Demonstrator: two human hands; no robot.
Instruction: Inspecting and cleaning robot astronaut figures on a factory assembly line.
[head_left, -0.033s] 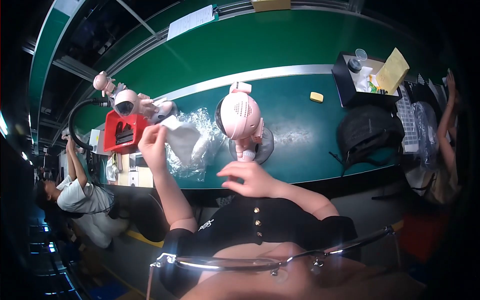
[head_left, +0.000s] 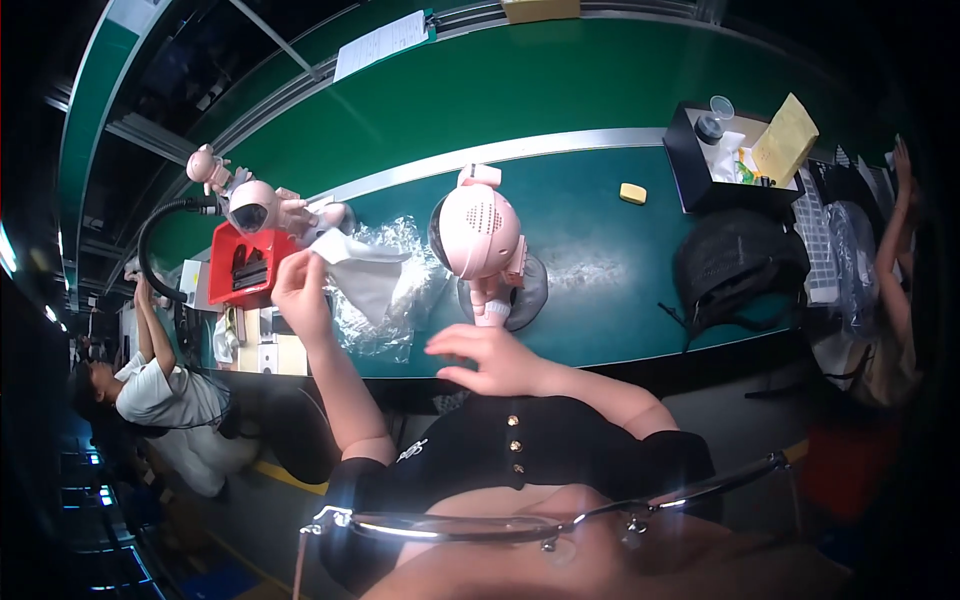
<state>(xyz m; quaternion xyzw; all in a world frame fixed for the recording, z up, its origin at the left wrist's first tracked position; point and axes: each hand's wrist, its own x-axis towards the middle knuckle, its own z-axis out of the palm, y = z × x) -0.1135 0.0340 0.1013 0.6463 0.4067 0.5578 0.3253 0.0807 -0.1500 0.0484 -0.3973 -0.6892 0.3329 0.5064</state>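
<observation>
A corner of a light grey cloth (head_left: 368, 282) is pinched in the fingertips of my left hand (head_left: 303, 285). The cloth hangs toward a crumpled clear plastic bag (head_left: 400, 325) lying on the bench. In the middle stands a pink astronaut figure (head_left: 483, 230) with a big round head, a dark visor and a dotted patch of holes. Its feet are by a dark grey round base (head_left: 527, 295). My right hand (head_left: 490, 360) is just in front of the figure at the bench edge, fingers apart and holding nothing.
To the left are a red bin (head_left: 240, 285) with dark parts, more pink astronaut figures (head_left: 265, 207) and a black hose (head_left: 150, 235). A yellow block (head_left: 632, 193), a black box (head_left: 690, 175) and a black bag (head_left: 740, 265) occupy the right. Other people work at both sides.
The cloth has shifted in my left hand, its upper part now folded over and spread wider. My right hand has moved slightly left.
</observation>
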